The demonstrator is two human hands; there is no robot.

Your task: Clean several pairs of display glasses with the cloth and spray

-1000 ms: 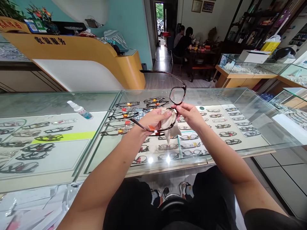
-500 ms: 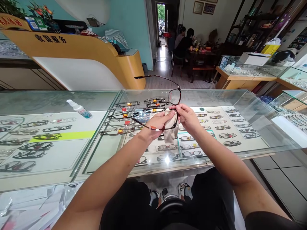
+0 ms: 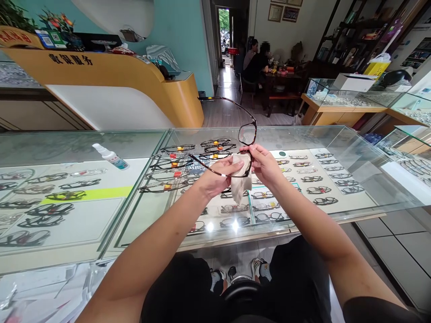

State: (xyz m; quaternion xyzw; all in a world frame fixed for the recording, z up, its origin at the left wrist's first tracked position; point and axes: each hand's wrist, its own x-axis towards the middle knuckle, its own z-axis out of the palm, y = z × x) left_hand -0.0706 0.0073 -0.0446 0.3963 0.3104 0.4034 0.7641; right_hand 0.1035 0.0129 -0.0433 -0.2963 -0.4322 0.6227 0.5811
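Eyeglasses, dark, glossy, faintly amber-flecked

Above the glass desk, we hold dark glasses with both arms unfolded. Our left hand pinches a pale cloth at the near lens, thumb on top; our right hand grips the frame by the bridge. The far lens is uncovered. We see tagged frames just left of our hands, a spray bottle farther left, and two people seated far off.
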